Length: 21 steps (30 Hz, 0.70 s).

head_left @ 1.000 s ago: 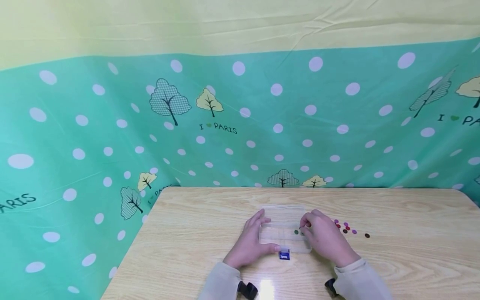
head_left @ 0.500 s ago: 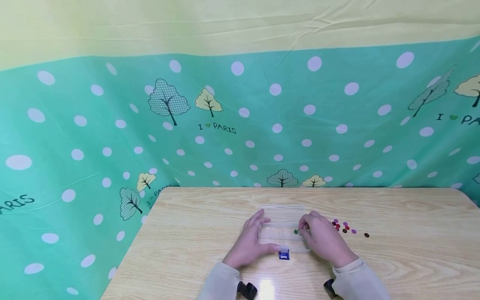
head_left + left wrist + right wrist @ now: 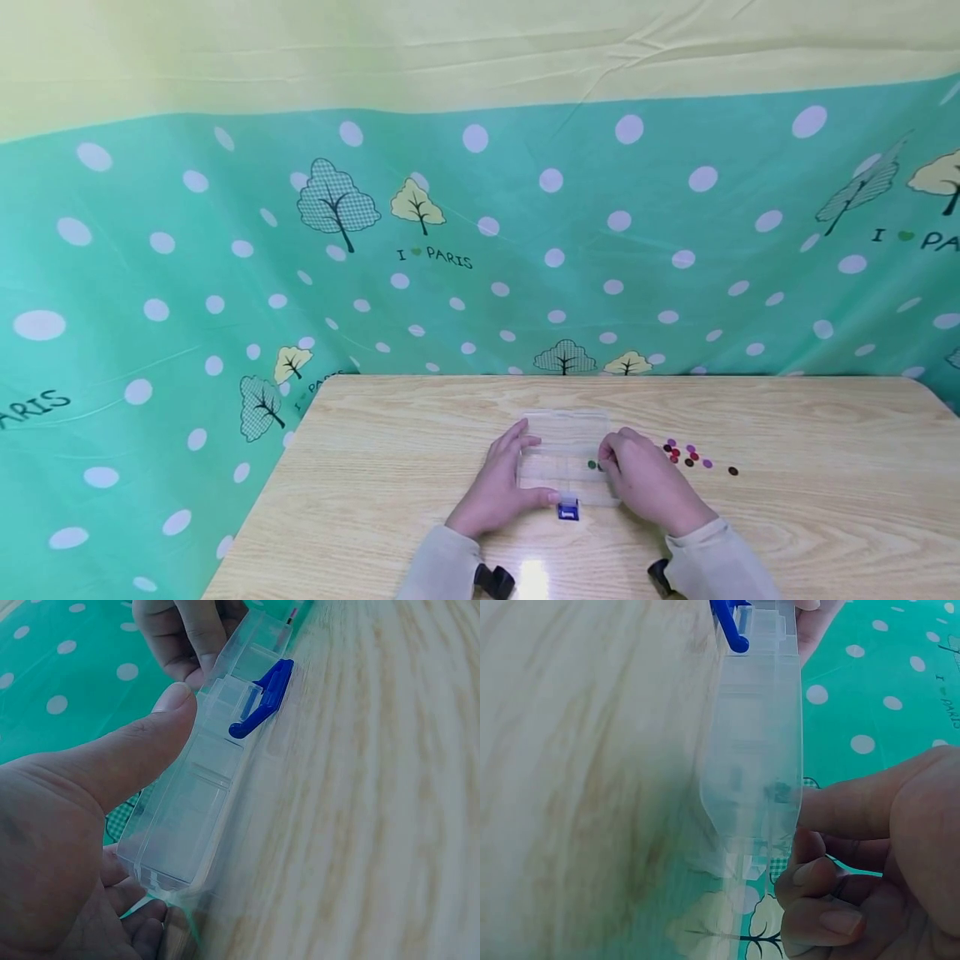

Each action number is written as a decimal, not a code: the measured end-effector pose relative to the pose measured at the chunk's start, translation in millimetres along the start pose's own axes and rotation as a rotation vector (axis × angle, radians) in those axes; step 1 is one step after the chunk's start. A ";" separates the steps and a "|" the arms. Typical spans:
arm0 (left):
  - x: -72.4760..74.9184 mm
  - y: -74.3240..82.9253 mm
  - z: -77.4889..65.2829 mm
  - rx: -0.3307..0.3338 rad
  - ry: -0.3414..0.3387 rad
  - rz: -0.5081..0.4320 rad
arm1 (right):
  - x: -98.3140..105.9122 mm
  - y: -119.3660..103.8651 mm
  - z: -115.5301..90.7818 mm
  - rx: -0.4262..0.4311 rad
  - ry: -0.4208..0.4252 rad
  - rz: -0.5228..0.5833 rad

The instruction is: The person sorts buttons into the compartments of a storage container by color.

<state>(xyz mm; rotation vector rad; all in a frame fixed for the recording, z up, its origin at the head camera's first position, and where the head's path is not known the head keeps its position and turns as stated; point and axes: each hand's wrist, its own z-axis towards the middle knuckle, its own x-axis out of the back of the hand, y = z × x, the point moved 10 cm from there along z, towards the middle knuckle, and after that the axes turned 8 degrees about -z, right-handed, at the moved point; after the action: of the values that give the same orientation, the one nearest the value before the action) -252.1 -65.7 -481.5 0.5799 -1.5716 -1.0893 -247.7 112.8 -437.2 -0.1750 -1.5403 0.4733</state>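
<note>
A clear plastic box [image 3: 555, 468] with its lid [image 3: 566, 427] raised lies on the table, and a blue latch [image 3: 568, 509] sticks out at its front. My left hand [image 3: 501, 487] grips the box's left end, thumb on the front wall, fingers around the side. At the right end, my right hand [image 3: 648, 477] reaches in with bent fingers, pinching a small dark green disc [image 3: 599, 467] that is mostly hidden. Another green disc [image 3: 592, 465] lies inside beside it. Through the wall, the right wrist view shows a blurred dark green patch.
To the right of the box, several small red, purple and dark discs [image 3: 693, 457] lie scattered on the wooden table [image 3: 825, 483]. A green dotted cloth [image 3: 480, 208] hangs behind the table. Each wrist wears a black camera.
My right fingertips have dipped slightly lower into the box, and the dark disc at them has shifted down a little. The left hand and the box stay in place.
</note>
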 end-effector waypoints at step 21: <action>0.7 0.7 -0.8 0.003 -0.001 -0.007 | 1.3 -0.4 0.3 0.008 0.024 0.016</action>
<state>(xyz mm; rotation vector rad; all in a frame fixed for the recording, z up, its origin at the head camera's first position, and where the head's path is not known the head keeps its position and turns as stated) -251.4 -66.2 -480.6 0.5878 -1.5737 -1.0927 -248.0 113.0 -435.9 -0.1862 -1.5144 0.4878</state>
